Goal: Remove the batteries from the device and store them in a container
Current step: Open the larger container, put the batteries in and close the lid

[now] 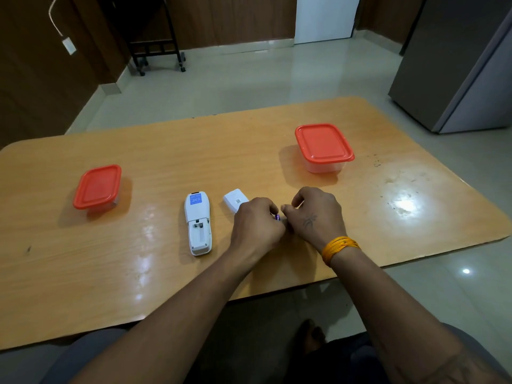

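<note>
Remote (198, 223) lain face-down on table (166, 273), bay seen emptied, cover (234, 200) set aside | battery (277, 217) pinched between both hands' fingers (273, 210) | containers (323, 146) lidded, storing judged undone.

Your left hand (256, 225) and right hand (315, 214) meet knuckles-up, fingers curled inward and nearly touching, both forearms reaching forward; a yellow band (339, 248) circles your right wrist.
</note>
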A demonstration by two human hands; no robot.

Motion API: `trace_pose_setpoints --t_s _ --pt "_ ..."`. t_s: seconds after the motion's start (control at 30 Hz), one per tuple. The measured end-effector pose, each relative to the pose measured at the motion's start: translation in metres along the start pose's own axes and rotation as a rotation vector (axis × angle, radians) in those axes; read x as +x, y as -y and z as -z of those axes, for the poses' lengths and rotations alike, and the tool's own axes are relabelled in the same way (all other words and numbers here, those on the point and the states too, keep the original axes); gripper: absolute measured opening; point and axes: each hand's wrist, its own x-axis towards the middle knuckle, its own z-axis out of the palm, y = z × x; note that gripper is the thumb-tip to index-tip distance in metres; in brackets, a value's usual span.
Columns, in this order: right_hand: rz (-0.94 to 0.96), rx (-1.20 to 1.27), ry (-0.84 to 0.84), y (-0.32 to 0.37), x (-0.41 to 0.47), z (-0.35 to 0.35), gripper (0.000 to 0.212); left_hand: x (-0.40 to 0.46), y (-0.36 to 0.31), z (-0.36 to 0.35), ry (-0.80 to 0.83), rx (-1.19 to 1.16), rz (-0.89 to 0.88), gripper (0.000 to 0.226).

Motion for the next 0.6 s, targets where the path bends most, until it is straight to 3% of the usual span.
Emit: trace_pose_setpoints --t_s 0.17,0.6 --pt "-0.042 -0.026 0.147 -0.0029 0.0007 0.0128 0.009 -0.0027 0.0012 0.0008 0.029 -0.027 0.041 0.041" --pt "-0.029 -0.019 0.148 -0.0025 0.0037 0.0136 0.015 -0.0028 0.0000 0.0030 0.005 -0.035 0.033 0.042"
